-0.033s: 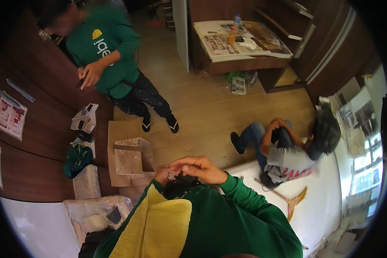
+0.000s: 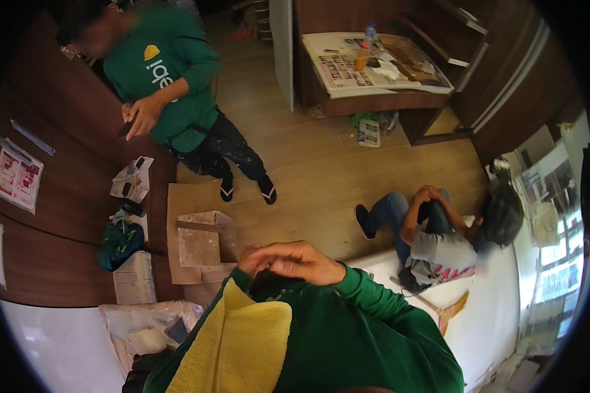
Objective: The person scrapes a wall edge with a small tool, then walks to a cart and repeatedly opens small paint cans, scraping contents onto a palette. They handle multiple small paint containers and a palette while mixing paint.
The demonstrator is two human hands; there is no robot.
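Both my hands are together in front of my chest, in green sleeves. My right hand (image 2: 301, 262) comes from the right and lies across the other one, its fingers bent and closed over it. Beneath it, my left hand (image 2: 250, 259) shows only in part, and its fingers are mostly hidden. No tool or other object can be made out between them. A yellow towel (image 2: 242, 340) hangs over my left shoulder. Just beyond my hands is a stained box-like wooden piece (image 2: 199, 247) on flat cardboard (image 2: 177, 203).
At the far left a person (image 2: 177, 85) stands holding a dark handheld object (image 2: 125, 129). Another person (image 2: 432, 242) sits low on the right, near a broom (image 2: 453, 309). A table (image 2: 380, 93) with bottles and papers stands at the back. Bags (image 2: 120, 243) lie on the left.
The whole view has shifted slightly, so the surroundings sit a little lower and further right. My hands stay together, with the right fingers covering a little more of the left hand.
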